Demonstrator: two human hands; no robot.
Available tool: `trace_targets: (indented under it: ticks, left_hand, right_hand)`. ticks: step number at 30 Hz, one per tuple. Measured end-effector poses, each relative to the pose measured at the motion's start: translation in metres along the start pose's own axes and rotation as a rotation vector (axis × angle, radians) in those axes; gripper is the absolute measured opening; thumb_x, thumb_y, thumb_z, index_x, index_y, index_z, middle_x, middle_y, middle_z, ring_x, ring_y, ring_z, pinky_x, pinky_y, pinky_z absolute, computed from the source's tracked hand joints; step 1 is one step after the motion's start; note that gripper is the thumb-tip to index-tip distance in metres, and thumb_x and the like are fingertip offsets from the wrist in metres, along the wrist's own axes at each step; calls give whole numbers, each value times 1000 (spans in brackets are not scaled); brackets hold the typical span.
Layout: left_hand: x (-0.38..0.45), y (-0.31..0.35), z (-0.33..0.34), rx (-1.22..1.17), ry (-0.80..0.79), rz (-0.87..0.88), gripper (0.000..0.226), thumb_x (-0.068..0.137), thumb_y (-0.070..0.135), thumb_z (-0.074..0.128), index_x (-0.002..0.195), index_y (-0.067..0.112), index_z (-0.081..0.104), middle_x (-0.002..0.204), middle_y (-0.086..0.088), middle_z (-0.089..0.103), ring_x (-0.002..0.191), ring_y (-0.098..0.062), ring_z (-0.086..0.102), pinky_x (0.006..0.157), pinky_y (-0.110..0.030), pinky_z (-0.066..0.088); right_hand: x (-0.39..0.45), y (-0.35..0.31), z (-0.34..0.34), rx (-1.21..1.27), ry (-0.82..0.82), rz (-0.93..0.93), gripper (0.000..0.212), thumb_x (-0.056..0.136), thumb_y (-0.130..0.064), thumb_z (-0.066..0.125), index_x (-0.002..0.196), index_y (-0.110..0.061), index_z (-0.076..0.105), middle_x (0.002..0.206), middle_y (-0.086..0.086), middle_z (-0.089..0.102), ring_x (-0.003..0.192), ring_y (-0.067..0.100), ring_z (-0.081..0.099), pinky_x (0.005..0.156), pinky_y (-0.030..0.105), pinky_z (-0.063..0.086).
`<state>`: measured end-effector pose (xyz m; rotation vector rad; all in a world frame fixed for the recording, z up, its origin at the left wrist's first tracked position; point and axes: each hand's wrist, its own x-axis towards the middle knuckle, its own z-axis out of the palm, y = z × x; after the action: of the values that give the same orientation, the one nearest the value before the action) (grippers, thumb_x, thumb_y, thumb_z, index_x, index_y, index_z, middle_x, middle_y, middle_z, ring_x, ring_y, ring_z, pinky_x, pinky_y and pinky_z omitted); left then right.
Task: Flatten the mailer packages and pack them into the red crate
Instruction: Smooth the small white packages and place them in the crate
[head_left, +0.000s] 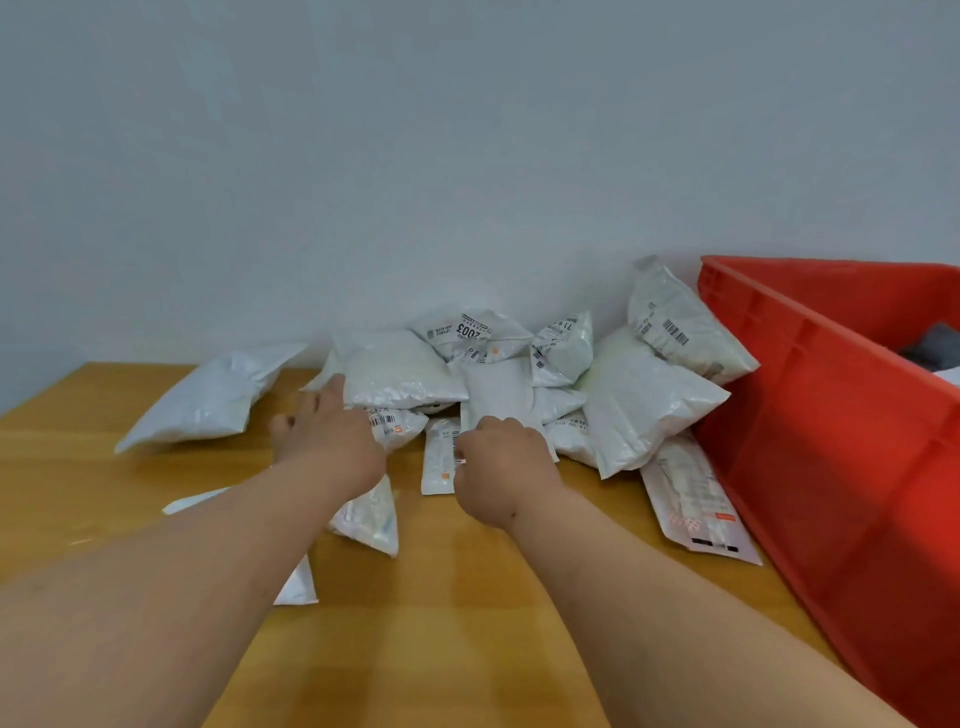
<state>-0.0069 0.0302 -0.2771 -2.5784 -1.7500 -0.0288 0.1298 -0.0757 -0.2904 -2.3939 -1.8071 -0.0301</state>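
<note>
head view: heap of puffy white plastic mailer packages (519, 379) sits at the far edge of the yellow wooden desk (441, 623), against the pale wall (415, 130), straight ahead of both hands. red plastic crate (831, 441) is on the right side, its near wall running diagonally toward the viewer; something grey and white already inside, can't make out what.

left hand (324, 434): fingers extended, relaxed, tips touching the front of a fat white pillow-like mailer (400, 374) in the heap. not gripping anything that i can see.

right hand (501, 462): fingers curled down over a small flat white labelled pouch (439, 460), looks like a pinch on its right edge. pouch long axis runs away from the viewer, roughly in line with the forearm.

key relation: right hand is the nearer one to the crate, and the pouch lies left of the crate with the flat white pink-printed mailer (696, 499) between them, just beside the crate wall. my read: pouch goes rightward over that mailer, right hand alone suffices.

loose white mailer (208, 400) lies apart, left of the heap. two more small ones under the left forearm, partly hidden.
</note>
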Motion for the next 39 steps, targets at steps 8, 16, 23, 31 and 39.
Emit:
trace_targets:
  ticks: [8,16,23,31,39]
  left_hand:
    - [21,1,14,-12,-102,34,60,94,20,41,152,22,27,163,6,-8,143,-18,26,103,-40,31]
    - [-12,-8,-23,-196,446,214,41,99,24,43,139,23,44,148,4,36,134,-20,33,107,-37,23]
    - [-54,-8,-82,-759,651,312,17,96,7,49,109,16,55,113,6,48,93,-11,48,79,-25,35]
    - [-102,-11,-75,-1246,365,93,39,94,8,53,124,31,46,107,4,54,81,-21,63,69,-37,57]
    - [-160,-9,15,-1121,-370,2,81,87,23,73,151,32,25,145,-6,44,117,-25,56,89,-41,54]
  right_hand:
    - [21,-17,10,24,-54,-23,34,96,-24,46,127,-18,60,129,6,53,116,28,49,97,38,38]
    - [-2,-11,-3,60,100,14,37,94,-20,48,130,-17,57,129,7,51,115,29,47,96,36,35]
    - [-39,-15,-45,410,531,152,61,86,-32,58,141,-16,36,140,5,36,127,26,37,104,40,37]
    - [-95,-4,-62,1320,106,366,53,82,-45,75,123,-17,56,118,4,69,102,24,69,93,46,55]
    - [-151,-4,-9,872,-236,602,65,97,-50,54,145,-10,36,135,10,54,118,31,56,91,38,48]
